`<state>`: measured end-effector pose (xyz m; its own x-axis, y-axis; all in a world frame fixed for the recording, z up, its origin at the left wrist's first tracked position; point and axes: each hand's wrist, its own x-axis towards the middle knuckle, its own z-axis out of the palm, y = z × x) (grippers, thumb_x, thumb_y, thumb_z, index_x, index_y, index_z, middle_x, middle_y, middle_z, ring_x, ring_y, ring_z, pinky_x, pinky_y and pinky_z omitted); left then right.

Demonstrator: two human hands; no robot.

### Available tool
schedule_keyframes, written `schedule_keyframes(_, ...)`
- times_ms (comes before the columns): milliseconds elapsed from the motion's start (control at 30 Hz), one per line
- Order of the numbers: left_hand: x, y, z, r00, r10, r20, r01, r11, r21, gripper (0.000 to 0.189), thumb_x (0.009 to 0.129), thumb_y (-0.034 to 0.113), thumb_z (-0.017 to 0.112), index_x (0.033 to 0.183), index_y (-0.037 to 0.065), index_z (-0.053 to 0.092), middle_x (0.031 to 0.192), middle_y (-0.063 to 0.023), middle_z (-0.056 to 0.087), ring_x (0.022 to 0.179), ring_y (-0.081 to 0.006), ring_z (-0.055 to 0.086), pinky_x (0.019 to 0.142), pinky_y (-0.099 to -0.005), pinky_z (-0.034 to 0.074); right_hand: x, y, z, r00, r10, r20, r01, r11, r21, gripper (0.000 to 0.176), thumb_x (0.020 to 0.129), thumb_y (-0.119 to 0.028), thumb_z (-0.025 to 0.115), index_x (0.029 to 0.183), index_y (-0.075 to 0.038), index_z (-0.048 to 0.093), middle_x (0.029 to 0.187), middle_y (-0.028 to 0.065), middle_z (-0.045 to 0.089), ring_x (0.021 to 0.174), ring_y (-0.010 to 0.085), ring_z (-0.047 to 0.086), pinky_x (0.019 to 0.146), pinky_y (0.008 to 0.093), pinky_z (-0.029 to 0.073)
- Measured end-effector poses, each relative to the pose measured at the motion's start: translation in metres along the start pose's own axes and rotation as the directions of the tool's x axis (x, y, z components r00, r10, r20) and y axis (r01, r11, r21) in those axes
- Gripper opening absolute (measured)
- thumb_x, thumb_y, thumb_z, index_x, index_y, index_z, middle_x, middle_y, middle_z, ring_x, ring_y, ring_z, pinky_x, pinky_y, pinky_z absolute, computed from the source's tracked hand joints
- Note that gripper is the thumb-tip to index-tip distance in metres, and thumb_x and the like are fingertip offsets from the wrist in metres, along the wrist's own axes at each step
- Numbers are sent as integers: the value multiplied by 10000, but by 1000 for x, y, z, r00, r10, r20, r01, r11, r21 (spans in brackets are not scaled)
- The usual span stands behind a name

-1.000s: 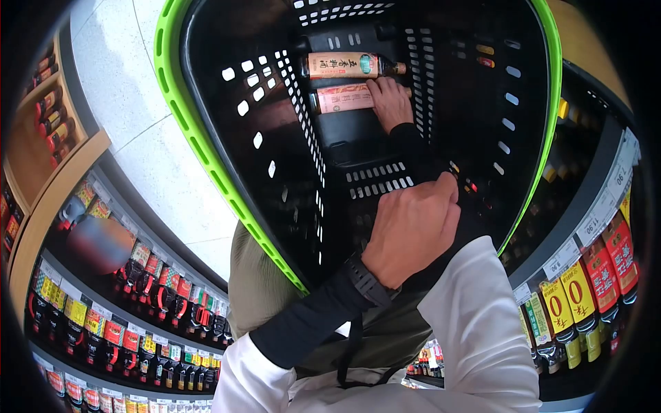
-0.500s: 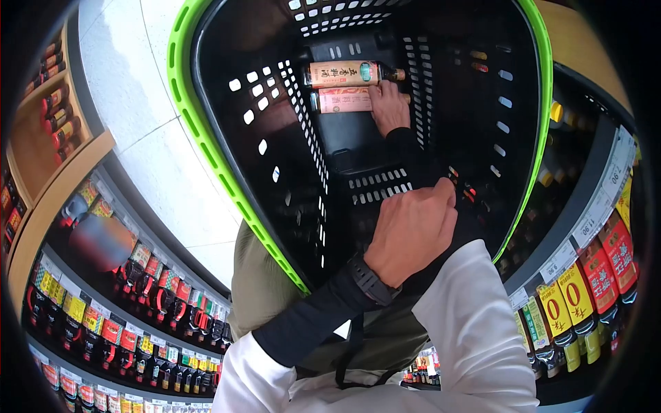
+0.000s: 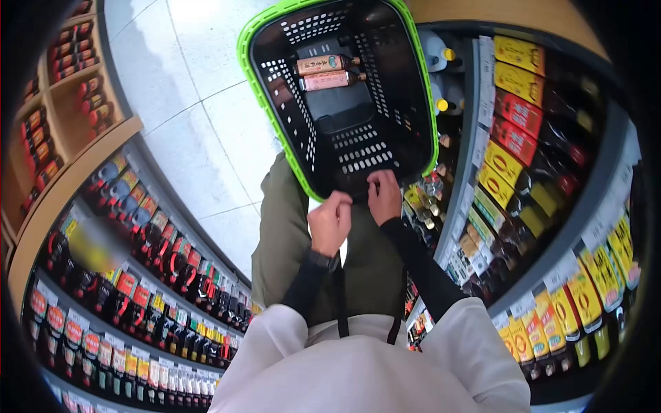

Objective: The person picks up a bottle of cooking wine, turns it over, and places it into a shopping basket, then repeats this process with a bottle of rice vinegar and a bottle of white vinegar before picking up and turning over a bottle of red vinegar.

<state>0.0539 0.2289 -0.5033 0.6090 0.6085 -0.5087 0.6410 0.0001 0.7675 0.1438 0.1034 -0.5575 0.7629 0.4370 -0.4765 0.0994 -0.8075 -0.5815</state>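
Basket steadying apparently in hand, bottles laid inside; left hand and right hand curled, grip can't be told; level support needed.

Worn on the head, facing forward and steeply down — from above the basket, near enough to nearly fill the upper middle with it. Wide and curved at the edges, reaching from shelves left of the basket to shelves right of it — and back to the wearer's torso on its near side.
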Motion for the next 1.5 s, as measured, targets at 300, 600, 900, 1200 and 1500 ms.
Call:
schedule_keyframes(300, -144, 101, -101, 990, 29, 135, -49, 988, 147, 86, 821, 48, 560, 809, 60, 644, 601, -136, 582, 544, -292, 602, 534, -376, 458, -164, -52, -50, 987, 149, -67, -139, 981, 134, 108, 802, 27, 589, 840, -64, 634, 814, 95, 581, 702, 222, 624, 651, 309, 504)
schedule_keyframes(600, -184, 203, -116, 924, 315, 216, -350, 924, 151, 176, 845, 44, 498, 841, 7, 671, 632, -115, 617, 513, -123, 547, 515, -286, 425, -181, -102, -113, 978, 131, -160, -39, 875, 482, 49, 827, -70, 593, 814, -81, 638, 780, 86, 661, 726, 234, 645, 670, 346, 501)
schedule_keyframes(900, -197, 263, -96, 640, 483, 598, -654, 751, 94, 132, 845, 78, 539, 851, 61, 669, 594, -125, 586, 533, -239, 607, 528, -351, 459, -222, -71, -192, 865, 376, -333, -62, 739, 671, 78, 836, -132, 636, 817, -58, 647, 741, 42, 672, 698, 151, 646, 679, 303, 500)
schedule_keyframes(1200, -202, 298, -90, 108, 414, 904, -898, 431, -90, 113, 838, 118, 559, 872, 123, 667, 709, -154, 642, 677, -345, 646, 605, -420, 514, -284, -65, -168, 706, 635, -315, 74, 376, 924, 55, 858, -94, 605, 884, -51, 628, 770, 31, 640, 686, 121, 607, 619, 265, 496)
schedule_keyframes(1500, -208, 249, -89, -92, 404, 910, -842, 456, -288, 117, 844, 147, 565, 884, 131, 674, 656, -132, 627, 631, -320, 641, 587, -401, 500, -339, -109, -136, 575, 786, -229, 255, 95, 962, 50, 885, -75, 603, 924, -52, 624, 803, 48, 641, 699, 130, 621, 601, 282, 515)
